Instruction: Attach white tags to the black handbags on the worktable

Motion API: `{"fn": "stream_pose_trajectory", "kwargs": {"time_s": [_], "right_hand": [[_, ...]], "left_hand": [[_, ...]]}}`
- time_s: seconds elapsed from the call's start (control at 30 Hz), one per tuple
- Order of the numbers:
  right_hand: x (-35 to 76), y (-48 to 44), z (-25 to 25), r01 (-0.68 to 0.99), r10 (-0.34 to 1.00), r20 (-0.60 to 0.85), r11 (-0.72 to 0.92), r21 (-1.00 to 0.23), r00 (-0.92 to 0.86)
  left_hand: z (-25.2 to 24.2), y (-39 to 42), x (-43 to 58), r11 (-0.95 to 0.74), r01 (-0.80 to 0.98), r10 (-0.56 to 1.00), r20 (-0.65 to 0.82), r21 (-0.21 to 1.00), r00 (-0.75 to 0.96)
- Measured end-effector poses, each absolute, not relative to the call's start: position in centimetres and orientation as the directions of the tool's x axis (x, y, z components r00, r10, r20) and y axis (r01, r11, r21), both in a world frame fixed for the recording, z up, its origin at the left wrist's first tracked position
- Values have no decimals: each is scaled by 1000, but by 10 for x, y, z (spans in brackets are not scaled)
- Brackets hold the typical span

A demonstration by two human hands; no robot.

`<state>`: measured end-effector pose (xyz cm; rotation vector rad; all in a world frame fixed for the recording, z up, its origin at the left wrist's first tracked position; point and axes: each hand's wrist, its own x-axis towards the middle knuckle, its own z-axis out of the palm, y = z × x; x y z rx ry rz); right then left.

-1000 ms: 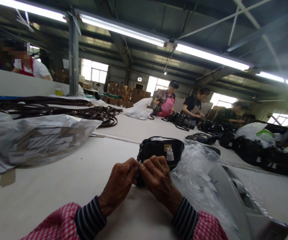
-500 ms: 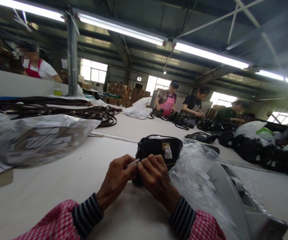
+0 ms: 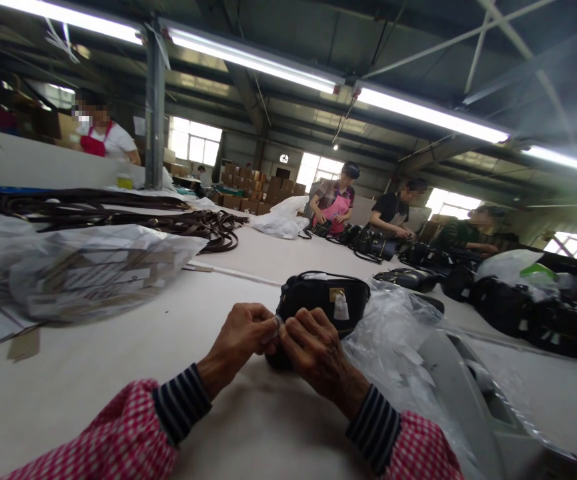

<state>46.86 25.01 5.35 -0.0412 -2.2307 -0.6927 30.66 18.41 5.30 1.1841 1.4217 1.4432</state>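
A small black handbag (image 3: 295, 297) stands upright on the white table, with a gold clasp (image 3: 337, 293) on its front covered partly by a whitish wrap. At the bag's left end my left hand (image 3: 243, 340) pinches a small white strip (image 3: 277, 321), of which only a bit shows at the fingertips. My right hand (image 3: 318, 353) is closed beside it, fingers curled against the front left of the bag. What its fingertips grip is hidden. Both hands nearly meet there.
Clear plastic wrap (image 3: 388, 333) and a grey tape dispenser (image 3: 468, 393) lie to the right. At left are a plastic bag of cards (image 3: 103, 273) and brown straps (image 3: 208, 230). Black bags (image 3: 508, 307) line the far right, where co-workers (image 3: 338, 200) stand.
The white strip stuck out between my fingertips; now most of it is hidden at the left fingertips. My hands stay at the bag's left end. The view has shifted slightly.
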Motion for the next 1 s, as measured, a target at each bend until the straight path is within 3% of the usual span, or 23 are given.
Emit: {"fn": "stream_pose_trajectory", "kwargs": {"time_s": [0.13,0.33,0.53,0.7,0.8,0.93,1.0], "right_hand": [[469,250,52,280,-141,715,855,436,-685],[467,247,48,374,-8,756,866,333,-654],[464,238,59,459,182,744,869,183,-643],[467,228,88,471,353,578,880,61,-735],[466,226,101,502,411,492,863,63,-768],[460,225,100,550,430,504,828,112,-749],[461,222,93,564,435,554,822,76,-710]], "left_hand": [[53,180,307,-231,424,914,345,876,-215],[48,175,304,-262,645,890,438,718,-126],[44,178,307,-302,696,841,525,652,-127],[40,179,309,-351,708,812,576,612,-95],[39,179,309,-348,714,804,585,608,-106],[40,174,307,-348,636,834,537,689,-125],[38,169,306,-319,547,871,467,774,-152]]}}
